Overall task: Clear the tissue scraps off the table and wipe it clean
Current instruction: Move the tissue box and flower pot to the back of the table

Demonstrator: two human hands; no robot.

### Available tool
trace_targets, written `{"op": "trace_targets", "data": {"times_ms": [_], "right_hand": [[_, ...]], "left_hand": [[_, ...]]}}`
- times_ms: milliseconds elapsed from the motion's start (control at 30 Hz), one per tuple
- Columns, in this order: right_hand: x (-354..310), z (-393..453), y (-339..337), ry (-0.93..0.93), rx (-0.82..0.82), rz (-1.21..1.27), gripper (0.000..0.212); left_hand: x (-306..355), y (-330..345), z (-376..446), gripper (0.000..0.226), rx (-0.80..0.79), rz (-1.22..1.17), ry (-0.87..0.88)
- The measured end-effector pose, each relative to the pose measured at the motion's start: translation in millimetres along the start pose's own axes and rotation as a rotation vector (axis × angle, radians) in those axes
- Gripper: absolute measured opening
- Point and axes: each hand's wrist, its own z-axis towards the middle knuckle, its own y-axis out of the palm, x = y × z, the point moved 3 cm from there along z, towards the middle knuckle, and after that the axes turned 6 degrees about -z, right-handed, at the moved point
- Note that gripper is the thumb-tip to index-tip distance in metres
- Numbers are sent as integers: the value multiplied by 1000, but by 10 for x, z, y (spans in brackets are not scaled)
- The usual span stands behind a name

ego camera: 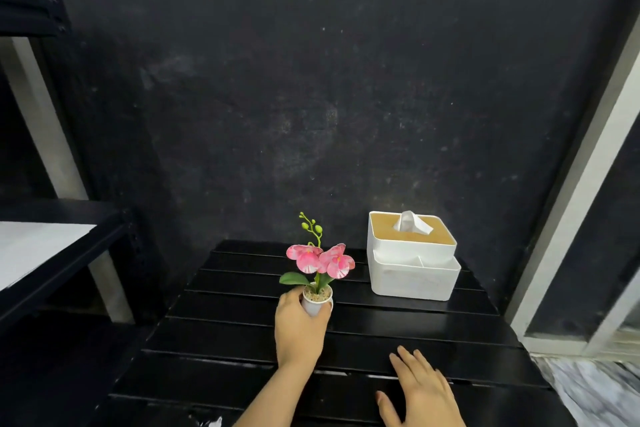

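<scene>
While the left hand (299,326) grips the flowerpot (317,302), the right hand (420,388) lies flat.

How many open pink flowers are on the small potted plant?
2. One pink flower is on the left of the stem, the other on the right, touching it. Green buds sit above. Further blooms may hide behind.

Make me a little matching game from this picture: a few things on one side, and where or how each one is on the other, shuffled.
Things:
1. left hand
2. right hand
3. tissue box
4. flower pot

States:
A. stands at the far right of the black slatted table, a tissue sticking out of its top
B. lies flat, fingers spread, on the near part of the table
C. white, holds pink flowers
D. wraps around the small pot

Pairs: 1-D, 2-B, 3-A, 4-C
</scene>
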Motion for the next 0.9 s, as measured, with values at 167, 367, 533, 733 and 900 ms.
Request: {"op": "trace_targets", "data": {"times_ms": [167, 367, 533, 733, 900], "right_hand": [[4, 103, 59, 30, 21, -22, 57], [13, 113, 72, 70, 31, 30, 59], [34, 72, 104, 76, 51, 39, 60], [45, 53, 138, 58, 59, 26, 60], [37, 29, 153, 35, 18, 45, 60]], "left_hand": [[-8, 286, 219, 29, -28, -4, -13], [-21, 609, 494, 30, -54, 5, 0], [-10, 787, 678, 30, -71, 30, -15], [-37, 912, 791, 37, -56, 43, -11], [-70, 927, 807, 42, -57, 45, -11]]}}
